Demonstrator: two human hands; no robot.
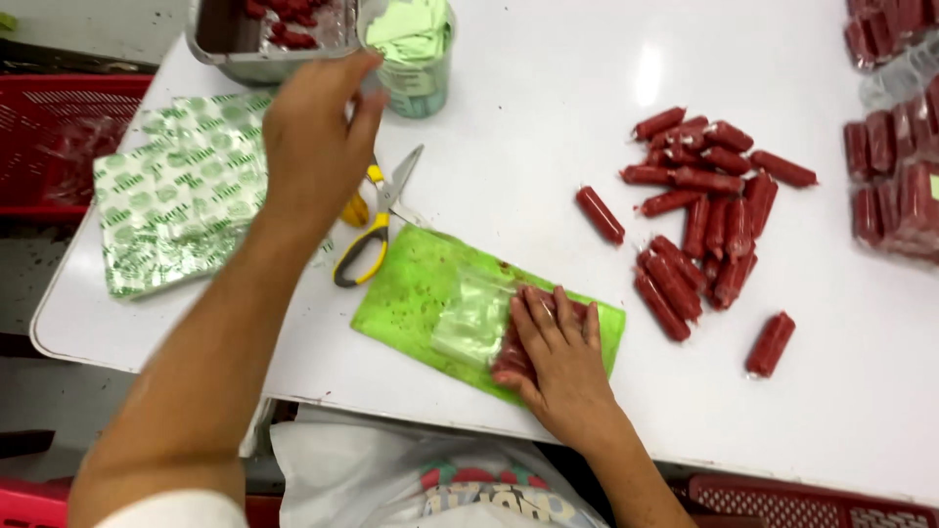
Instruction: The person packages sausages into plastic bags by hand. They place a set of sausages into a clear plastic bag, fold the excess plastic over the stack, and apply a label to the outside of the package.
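While both hands work over the white table (548, 176), the head view shows this:

Left hand (315, 137): reaches far left to the clear cup (416, 59) of green labels, fingers curled at its rim; whether they pinch a label, I cannot tell.
Right hand (559, 357): lies flat, fingers spread, pressing a clear bag (479, 323) of red sausages on the green mat (411, 288) at the near edge.
Scissors (377, 220): yellow-handled, between hands, just beyond the mat.
Loose sausages (699, 220): a heap to the right, well apart from the mat.
Metal tray (264, 39): far left, beside the cup.
Foil sheets (181, 191): left side of the table.
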